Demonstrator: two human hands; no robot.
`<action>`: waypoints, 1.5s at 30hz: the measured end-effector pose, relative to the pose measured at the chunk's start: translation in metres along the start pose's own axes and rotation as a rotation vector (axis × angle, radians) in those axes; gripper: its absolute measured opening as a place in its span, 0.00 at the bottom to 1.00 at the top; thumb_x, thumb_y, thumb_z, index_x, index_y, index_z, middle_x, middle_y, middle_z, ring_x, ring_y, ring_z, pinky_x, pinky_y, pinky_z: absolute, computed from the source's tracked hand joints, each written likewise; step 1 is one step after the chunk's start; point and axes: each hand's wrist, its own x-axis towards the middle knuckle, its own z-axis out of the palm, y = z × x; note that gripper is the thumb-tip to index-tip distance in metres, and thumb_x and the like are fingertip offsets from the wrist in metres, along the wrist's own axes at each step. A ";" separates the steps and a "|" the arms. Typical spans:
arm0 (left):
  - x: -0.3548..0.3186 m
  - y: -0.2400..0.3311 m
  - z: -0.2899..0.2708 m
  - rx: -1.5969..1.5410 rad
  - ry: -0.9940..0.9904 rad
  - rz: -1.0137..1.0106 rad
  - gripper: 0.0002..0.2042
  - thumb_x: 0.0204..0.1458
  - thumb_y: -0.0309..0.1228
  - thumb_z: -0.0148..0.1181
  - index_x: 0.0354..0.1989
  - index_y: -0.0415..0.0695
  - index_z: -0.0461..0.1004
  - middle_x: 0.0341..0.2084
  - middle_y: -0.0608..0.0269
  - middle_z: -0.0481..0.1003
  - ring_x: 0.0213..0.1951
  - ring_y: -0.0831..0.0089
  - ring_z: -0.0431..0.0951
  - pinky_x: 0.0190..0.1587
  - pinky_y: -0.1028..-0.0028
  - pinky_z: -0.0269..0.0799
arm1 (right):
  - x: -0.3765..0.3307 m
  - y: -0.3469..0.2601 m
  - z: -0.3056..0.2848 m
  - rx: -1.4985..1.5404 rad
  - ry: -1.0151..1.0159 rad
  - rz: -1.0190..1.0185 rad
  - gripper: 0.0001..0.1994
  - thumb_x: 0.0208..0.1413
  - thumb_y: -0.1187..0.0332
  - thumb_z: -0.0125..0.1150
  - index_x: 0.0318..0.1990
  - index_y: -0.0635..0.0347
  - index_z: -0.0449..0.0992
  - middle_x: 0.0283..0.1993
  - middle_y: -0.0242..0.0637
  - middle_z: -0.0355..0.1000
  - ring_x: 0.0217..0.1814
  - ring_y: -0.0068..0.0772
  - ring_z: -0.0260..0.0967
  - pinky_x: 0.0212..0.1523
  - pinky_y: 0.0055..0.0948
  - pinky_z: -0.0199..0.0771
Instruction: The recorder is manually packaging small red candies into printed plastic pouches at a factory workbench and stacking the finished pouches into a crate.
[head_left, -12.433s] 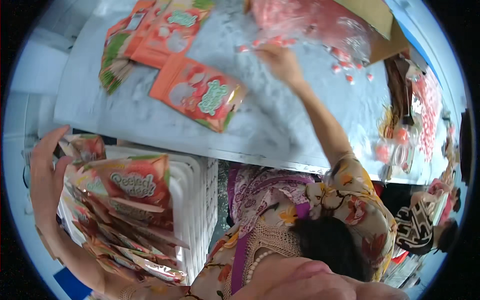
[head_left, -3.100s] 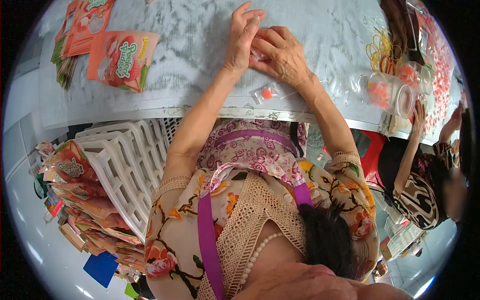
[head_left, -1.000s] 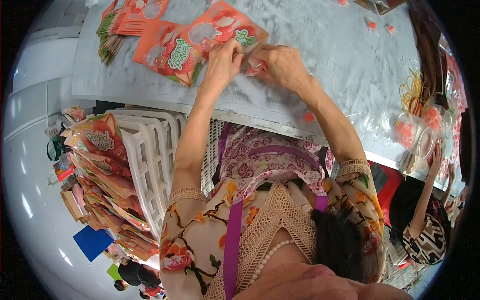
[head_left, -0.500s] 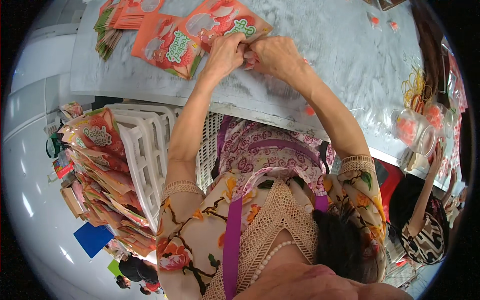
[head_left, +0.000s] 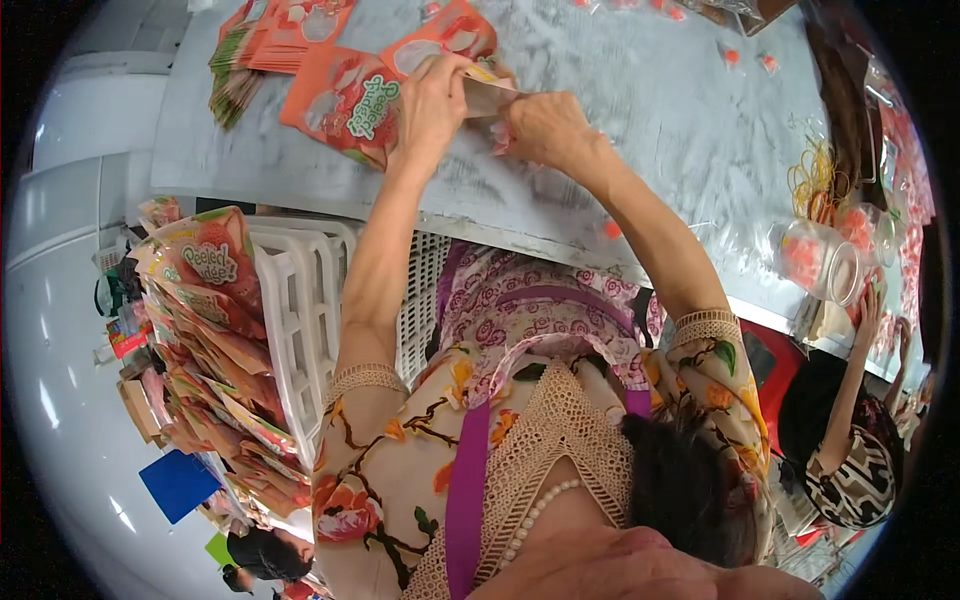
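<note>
My left hand (head_left: 432, 108) is closed on the top edge of a red-orange printed pouch (head_left: 445, 42). The pouch's mouth gapes, and its pale inside faces my right hand (head_left: 553, 127). That hand is closed, with small pink wrapped candies (head_left: 502, 138) showing beneath its fingers beside the pouch opening. How many it holds is hidden. Another flat pouch (head_left: 345, 105) of the same print lies just left of my left hand, partly under the held one.
Stacked pouches (head_left: 300, 35) lie at the table's far left. Loose candies (head_left: 732, 57) dot the grey table (head_left: 650, 130). Right: clear jars of candies (head_left: 815, 258), yellow rubber bands (head_left: 815, 180), a co-worker's hand (head_left: 872, 305). Left, below the table: a white crate (head_left: 290, 300) beside piled pouches (head_left: 215, 330).
My hands have drawn slightly apart. The pouch edge is lifted, and its mouth has come open between them. My right hand has shifted a little right and down.
</note>
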 end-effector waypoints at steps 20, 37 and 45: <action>0.012 0.025 0.010 0.093 0.074 -0.040 0.07 0.47 0.25 0.59 0.34 0.40 0.81 0.26 0.46 0.77 0.29 0.53 0.79 0.34 0.64 0.73 | -0.025 -0.005 -0.051 1.901 0.792 0.171 0.14 0.51 0.73 0.64 0.46 0.66 0.77 0.42 0.33 0.76 0.39 0.23 0.74 0.37 0.23 0.75; 0.017 0.068 0.034 -0.771 -0.039 -0.709 0.10 0.58 0.27 0.53 0.39 0.35 0.79 0.15 0.66 0.73 0.12 0.81 0.69 0.14 0.77 0.64 | 0.004 0.002 0.019 1.274 1.196 0.335 0.06 0.49 0.76 0.62 0.36 0.63 0.78 0.37 0.30 0.75 0.34 0.19 0.69 0.35 0.22 0.71; 0.013 0.075 0.050 -0.833 0.002 -0.721 0.10 0.58 0.29 0.55 0.36 0.35 0.79 0.14 0.68 0.71 0.13 0.81 0.68 0.16 0.77 0.63 | -0.023 0.015 0.013 1.063 1.054 0.345 0.09 0.45 0.74 0.61 0.36 0.61 0.80 0.41 0.36 0.76 0.39 0.29 0.73 0.41 0.26 0.73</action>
